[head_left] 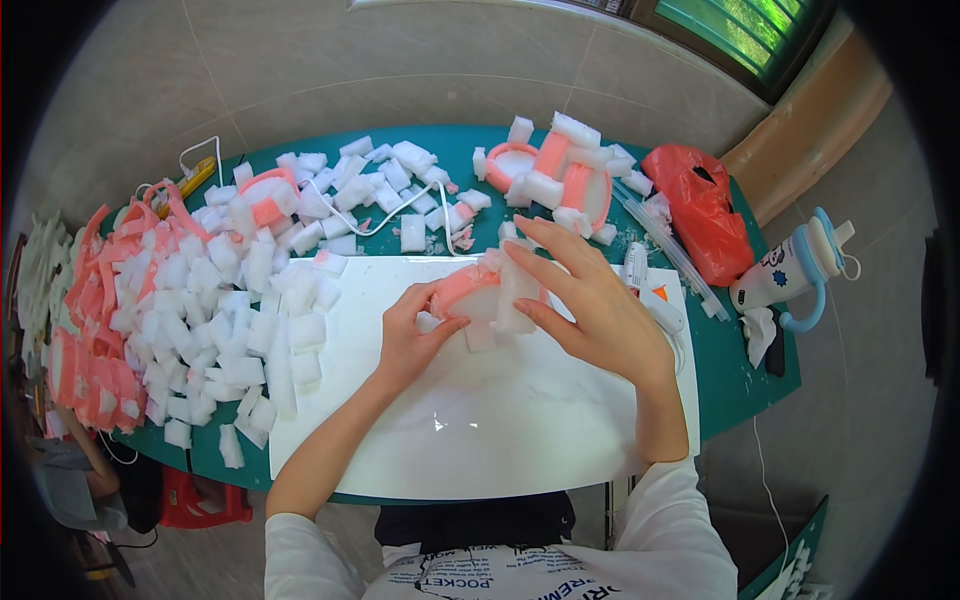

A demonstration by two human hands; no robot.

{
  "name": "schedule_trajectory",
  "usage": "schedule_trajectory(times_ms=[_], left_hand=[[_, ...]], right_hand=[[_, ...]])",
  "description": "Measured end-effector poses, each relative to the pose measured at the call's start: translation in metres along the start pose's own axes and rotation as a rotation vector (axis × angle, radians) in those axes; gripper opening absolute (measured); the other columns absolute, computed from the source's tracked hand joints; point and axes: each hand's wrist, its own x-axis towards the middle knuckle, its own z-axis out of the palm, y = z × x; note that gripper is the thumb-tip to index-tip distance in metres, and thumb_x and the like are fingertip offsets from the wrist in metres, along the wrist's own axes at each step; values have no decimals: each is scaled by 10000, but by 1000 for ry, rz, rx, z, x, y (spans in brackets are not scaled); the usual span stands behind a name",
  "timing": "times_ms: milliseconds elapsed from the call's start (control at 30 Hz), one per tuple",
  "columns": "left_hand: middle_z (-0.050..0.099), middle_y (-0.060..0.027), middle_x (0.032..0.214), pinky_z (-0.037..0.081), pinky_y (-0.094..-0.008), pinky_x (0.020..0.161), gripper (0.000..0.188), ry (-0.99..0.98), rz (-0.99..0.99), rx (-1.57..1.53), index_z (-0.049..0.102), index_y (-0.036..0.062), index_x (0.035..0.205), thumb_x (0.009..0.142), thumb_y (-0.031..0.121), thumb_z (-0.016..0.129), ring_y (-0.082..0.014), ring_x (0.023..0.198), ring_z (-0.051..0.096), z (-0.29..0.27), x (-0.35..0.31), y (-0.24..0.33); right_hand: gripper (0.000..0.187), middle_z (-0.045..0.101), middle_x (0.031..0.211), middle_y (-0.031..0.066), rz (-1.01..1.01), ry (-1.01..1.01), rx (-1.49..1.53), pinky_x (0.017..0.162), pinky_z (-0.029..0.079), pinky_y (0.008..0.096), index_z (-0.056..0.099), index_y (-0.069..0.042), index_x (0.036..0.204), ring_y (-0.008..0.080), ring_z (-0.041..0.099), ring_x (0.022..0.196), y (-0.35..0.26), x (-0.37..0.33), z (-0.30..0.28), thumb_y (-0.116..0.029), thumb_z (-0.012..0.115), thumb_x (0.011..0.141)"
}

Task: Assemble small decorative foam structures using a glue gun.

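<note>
Above the white board, my left hand (408, 338) grips a pink foam ring (466, 288) by its left side, thumb in front. White foam pieces are on the ring, one of them a small block (481, 336) hanging at its lower edge. My right hand (600, 305) has its thumb and fingertips on an upright white foam block (515, 285) at the ring's right side; its fingers are long and only slightly bent. A white glue gun (660, 308) with an orange part lies just beyond my right hand, partly hidden by it.
White foam blocks (215, 330) heap up on the left, beside pink foam strips (95, 370). Several pink rings with white blocks (560, 170) stand at the back right. Nearby are a red plastic bag (700, 215), clear sticks (670, 250) and a tumbler (790, 265). A white cable (385, 222) crosses the back.
</note>
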Motion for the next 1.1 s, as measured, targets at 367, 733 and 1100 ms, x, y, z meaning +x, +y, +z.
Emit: schedule_trajectory(times_ms=[367,733,1100], left_hand=[[592,-90,993,432,-295,798,438,110,-71,-140,584,13,1073,686,152,734,-173,879,546,-17,11,-14],[580,-57,914,418,-280,782,402,74,-45,-123,608,27,1040,673,144,722,-154,862,535,-38,19,-2],[538,-24,812,394,-255,680,387,42,-29,-66,617,43,1023,665,138,729,-132,802,519,-41,17,5]], right_hand=[[530,537,1088,155,62,7,136,855,396,359,414,-58,1276,297,509,995,26,4,2,-155,616,796],[675,578,1097,186,215,-288,361,827,427,357,270,-119,1380,315,557,979,48,2,27,-121,606,795],[727,464,1278,154,389,-143,636,904,429,331,245,-153,1396,211,533,1042,46,-19,53,41,561,772]])
